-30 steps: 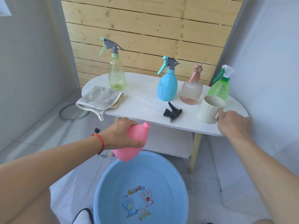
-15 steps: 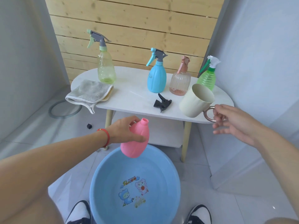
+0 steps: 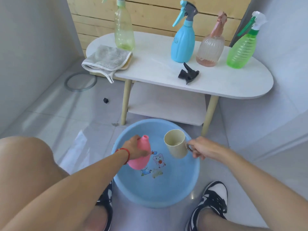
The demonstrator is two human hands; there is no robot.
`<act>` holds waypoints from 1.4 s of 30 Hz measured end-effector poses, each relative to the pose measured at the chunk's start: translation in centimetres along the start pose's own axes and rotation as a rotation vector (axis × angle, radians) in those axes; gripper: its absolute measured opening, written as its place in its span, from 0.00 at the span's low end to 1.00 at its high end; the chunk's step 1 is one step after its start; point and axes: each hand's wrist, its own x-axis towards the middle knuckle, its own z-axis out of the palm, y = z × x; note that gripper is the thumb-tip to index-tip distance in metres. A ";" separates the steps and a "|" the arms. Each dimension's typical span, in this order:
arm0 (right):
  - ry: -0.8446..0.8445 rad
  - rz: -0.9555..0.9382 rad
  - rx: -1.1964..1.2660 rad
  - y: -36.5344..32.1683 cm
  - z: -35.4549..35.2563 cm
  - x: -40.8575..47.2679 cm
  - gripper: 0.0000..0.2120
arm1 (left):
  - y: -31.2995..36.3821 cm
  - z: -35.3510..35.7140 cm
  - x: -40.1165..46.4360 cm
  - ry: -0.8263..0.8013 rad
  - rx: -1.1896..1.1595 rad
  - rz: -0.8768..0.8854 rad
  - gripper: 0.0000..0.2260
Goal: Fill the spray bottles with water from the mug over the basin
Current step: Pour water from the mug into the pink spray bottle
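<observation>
Over the round blue plastic basin, the left hand grips the open-necked pink plastic bottle; beside it, apart, the right hand holds the cream mug by its handle. That narrow neck risks spillage if the mug tips quickly or off-centre.

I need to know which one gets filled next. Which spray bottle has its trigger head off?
The pink bottle, held in the left hand over the basin: its neck is bare, while the four on the table keep their heads.
</observation>
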 end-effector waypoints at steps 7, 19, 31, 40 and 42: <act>0.363 0.037 -0.473 2.6 11.9 5.3 0.11 | -3.7 2.2 0.2 0.107 -0.239 -0.052 0.32; 0.303 0.019 -0.400 4.7 17.0 6.5 0.12 | -4.7 3.1 -0.4 0.193 -0.367 0.042 0.30; 0.434 0.028 0.573 4.8 12.4 2.6 0.14 | -5.8 4.3 -2.6 0.158 -0.288 0.151 0.22; 0.627 -0.158 0.442 2.1 10.6 -2.5 0.25 | -4.8 5.3 -3.5 0.155 -0.314 0.218 0.22; 0.691 -0.199 0.386 1.5 10.7 -3.4 0.25 | -4.5 5.3 -3.5 0.139 -0.300 0.242 0.24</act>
